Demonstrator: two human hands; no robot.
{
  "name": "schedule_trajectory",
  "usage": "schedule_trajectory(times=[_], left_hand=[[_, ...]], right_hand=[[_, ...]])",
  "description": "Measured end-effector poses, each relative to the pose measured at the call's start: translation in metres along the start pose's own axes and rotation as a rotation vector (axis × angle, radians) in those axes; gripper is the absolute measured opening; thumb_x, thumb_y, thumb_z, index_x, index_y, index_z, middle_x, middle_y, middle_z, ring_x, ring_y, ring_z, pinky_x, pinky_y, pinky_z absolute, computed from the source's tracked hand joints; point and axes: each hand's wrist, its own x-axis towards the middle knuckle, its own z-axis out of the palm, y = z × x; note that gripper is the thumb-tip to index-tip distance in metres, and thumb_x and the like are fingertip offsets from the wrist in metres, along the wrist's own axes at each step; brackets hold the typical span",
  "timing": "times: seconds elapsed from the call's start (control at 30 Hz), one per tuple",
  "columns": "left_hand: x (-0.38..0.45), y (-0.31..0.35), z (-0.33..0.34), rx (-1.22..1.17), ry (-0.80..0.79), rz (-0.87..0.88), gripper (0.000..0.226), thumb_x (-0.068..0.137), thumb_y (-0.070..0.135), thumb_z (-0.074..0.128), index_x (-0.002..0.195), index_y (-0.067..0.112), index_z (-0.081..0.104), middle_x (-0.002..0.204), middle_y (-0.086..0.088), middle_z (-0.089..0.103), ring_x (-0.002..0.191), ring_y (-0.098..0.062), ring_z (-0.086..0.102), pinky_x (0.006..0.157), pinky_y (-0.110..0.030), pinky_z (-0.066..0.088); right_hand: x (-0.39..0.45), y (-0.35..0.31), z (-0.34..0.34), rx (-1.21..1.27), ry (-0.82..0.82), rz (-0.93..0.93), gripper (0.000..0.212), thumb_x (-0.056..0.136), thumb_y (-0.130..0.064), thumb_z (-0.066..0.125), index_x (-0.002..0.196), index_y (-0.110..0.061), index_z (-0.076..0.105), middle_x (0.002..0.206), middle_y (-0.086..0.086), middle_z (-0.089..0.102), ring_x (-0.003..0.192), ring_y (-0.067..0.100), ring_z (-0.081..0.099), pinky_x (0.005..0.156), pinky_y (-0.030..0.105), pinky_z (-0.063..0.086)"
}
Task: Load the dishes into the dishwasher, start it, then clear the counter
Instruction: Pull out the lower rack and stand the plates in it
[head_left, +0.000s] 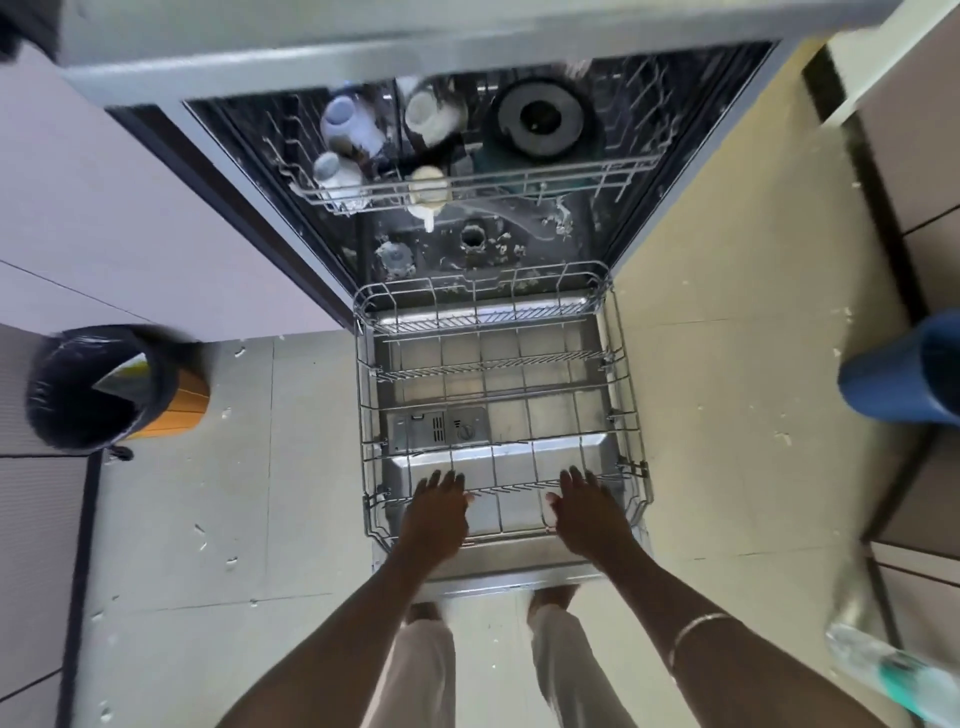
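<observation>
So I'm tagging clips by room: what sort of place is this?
Most likely a home kitchen: an open dishwasher with its lower rack pulled out, cups in the upper rack, and a lined bin on the tiled floor.

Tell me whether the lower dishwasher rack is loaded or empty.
Empty. The lower rack, out over the open door, shows only bare wire with the door panel visible through it. Both hands, left hand and right hand, rest at its front edge.
</observation>
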Motion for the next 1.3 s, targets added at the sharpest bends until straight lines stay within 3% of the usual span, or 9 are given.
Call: schedule_trajectory(times=[0.17,0.23,0.33,0.47,0.6,0.7,0.83,1.03,1.3], left_hand=[[-0.040,0.013,-0.085,-0.138,0.112,-0.090,0.042,0.104,0.017,0.032,0.144,0.005,0.041,0.149,-0.014,0.042,0.139,-0.030,0.037,0.113,-0.039,0.029],[-0.062,0.009,-0.109,-0.209,0.123,-0.121,0.043,0.105,0.022,0.032,0.143,0.006,0.042,0.146,-0.013,0.046,0.135,-0.029,0.041,0.112,-0.039,0.032],[-0.093,0.005,-0.135,-0.231,0.087,-0.147,0.042,0.103,0.023,0.032,0.142,0.008,0.042,0.145,-0.010,0.048,0.134,-0.028,0.042,0.113,-0.040,0.032],[-0.141,0.012,-0.184,-0.193,0.085,-0.130,0.042,0.102,0.020,0.035,0.139,0.003,0.045,0.143,-0.016,0.048,0.134,-0.032,0.042,0.114,-0.042,0.030],[-0.176,0.011,-0.234,-0.171,0.170,-0.058,0.035,0.101,0.018,0.036,0.126,-0.001,0.052,0.127,-0.022,0.057,0.116,-0.036,0.055,0.100,-0.043,0.042],[-0.194,0.004,-0.261,-0.188,0.216,-0.034,0.032,0.100,0.017,0.042,0.125,-0.001,0.051,0.123,-0.022,0.058,0.112,-0.037,0.055,0.095,-0.043,0.043],[-0.205,-0.008,-0.279,-0.180,0.241,-0.002,0.035,0.100,0.017,0.044,0.128,-0.003,0.049,0.130,-0.022,0.055,0.118,-0.037,0.052,0.101,-0.047,0.041],[-0.224,-0.027,-0.283,-0.221,0.269,-0.060,0.038,0.104,0.023,0.031,0.130,0.002,0.048,0.134,-0.019,0.054,0.121,-0.034,0.051,0.104,-0.045,0.041],[-0.258,-0.039,-0.297,-0.302,0.352,-0.210,0.043,0.106,0.020,0.031,0.144,0.001,0.038,0.150,-0.017,0.041,0.138,-0.033,0.038,0.113,-0.043,0.030]], right_hand=[[-0.038,-0.026,-0.079,0.026,0.037,-0.024,0.070,0.093,-0.041,0.005,0.141,-0.005,0.041,0.149,0.015,0.037,0.136,0.034,0.034,0.106,0.046,0.036],[-0.059,-0.041,-0.104,0.030,0.060,0.003,0.053,0.102,-0.033,0.023,0.146,-0.004,0.034,0.151,0.013,0.037,0.138,0.031,0.034,0.108,0.041,0.034],[-0.088,-0.058,-0.132,0.028,0.100,-0.025,0.050,0.102,-0.027,0.034,0.146,-0.002,0.032,0.147,0.013,0.041,0.135,0.031,0.038,0.105,0.039,0.036],[-0.134,-0.086,-0.174,0.101,0.135,-0.079,0.046,0.101,-0.025,0.038,0.140,0.000,0.036,0.140,0.017,0.045,0.125,0.033,0.043,0.097,0.040,0.039],[-0.173,-0.108,-0.217,0.120,0.184,-0.092,0.047,0.102,-0.027,0.039,0.139,0.001,0.036,0.141,0.021,0.044,0.129,0.037,0.042,0.099,0.042,0.041],[-0.188,-0.122,-0.240,0.151,0.214,-0.070,0.045,0.102,-0.026,0.036,0.138,0.002,0.037,0.141,0.023,0.044,0.130,0.041,0.040,0.101,0.047,0.039],[-0.192,-0.135,-0.253,0.161,0.285,-0.060,0.042,0.102,-0.028,0.037,0.130,0.002,0.043,0.133,0.024,0.050,0.121,0.039,0.047,0.097,0.048,0.043],[-0.193,-0.156,-0.262,0.164,0.300,-0.057,0.052,0.103,-0.035,0.032,0.137,0.003,0.038,0.139,0.023,0.046,0.129,0.038,0.041,0.103,0.047,0.039],[-0.184,-0.180,-0.290,0.098,0.295,-0.129,0.056,0.103,-0.039,0.032,0.140,0.003,0.036,0.143,0.024,0.042,0.133,0.038,0.038,0.106,0.046,0.038]])
